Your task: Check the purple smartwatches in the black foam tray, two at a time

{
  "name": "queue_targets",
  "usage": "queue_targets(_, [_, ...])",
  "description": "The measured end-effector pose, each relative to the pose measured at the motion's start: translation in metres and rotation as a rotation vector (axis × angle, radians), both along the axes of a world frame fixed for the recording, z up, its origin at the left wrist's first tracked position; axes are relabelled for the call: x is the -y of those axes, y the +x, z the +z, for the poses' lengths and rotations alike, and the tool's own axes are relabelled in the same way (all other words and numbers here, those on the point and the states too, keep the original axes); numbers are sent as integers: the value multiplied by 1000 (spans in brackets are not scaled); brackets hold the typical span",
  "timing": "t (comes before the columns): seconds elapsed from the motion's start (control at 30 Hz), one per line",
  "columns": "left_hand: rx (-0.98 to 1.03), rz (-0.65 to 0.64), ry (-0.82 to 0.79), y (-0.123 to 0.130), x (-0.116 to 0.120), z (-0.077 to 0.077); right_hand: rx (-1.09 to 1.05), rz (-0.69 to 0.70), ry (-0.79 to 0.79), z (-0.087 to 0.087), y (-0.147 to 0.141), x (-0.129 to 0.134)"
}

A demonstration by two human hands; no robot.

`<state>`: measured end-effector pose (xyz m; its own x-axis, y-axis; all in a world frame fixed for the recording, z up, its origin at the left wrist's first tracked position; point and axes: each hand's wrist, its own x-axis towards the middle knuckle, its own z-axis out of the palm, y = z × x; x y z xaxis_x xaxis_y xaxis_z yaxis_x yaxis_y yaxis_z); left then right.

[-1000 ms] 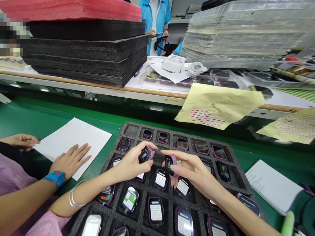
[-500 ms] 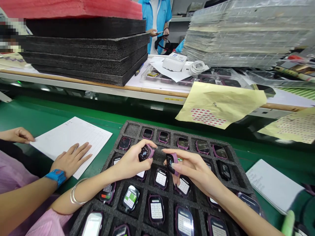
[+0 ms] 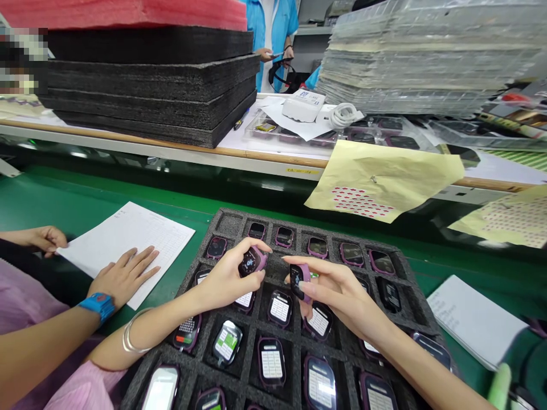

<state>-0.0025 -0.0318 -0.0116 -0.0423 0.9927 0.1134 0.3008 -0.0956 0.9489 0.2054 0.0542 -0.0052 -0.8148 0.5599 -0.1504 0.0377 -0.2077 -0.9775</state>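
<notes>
My left hand [image 3: 235,273] is closed on a purple smartwatch case [image 3: 250,261], gripped between thumb and fingers with its dark lit screen tilted toward me. A second purple smartwatch case [image 3: 297,280] sits upright in the pinch of my right hand [image 3: 329,285], its screen turned to the left. Both hands hover above a black foam tray [image 3: 252,336] divided into square pockets. In those pockets lie several more watch cases, such as one with a white grid on its screen [image 3: 272,363]. The nearer screens are mostly lit, the back row dark.
At left a co-worker's hand [image 3: 126,276] with a blue wristband lies on a white sheet [image 3: 141,228]. A paper pad [image 3: 476,322] rests at right. Beyond, a shelf carries black foam slabs [image 3: 149,85] and stacked clear trays [image 3: 427,62]; yellow paper [image 3: 380,176] hangs from its edge.
Both watch cases stay in my hands, with only a slight turn of each. The co-worker's far hand has shifted slightly right at the sheet's corner.
</notes>
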Motion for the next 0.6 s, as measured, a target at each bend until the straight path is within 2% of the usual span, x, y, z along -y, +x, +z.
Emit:
queue_targets(0.43, [13,-22,-13,0,1,-2,12,28,9,3,3,1])
queue_targets(0.5, [93,-40,-60,2,1,-3,-15,18,-25,3,2,2])
queue_targets(0.6, [333,-128,-160,4,0,-5,-45,9,-74,2,-1,4])
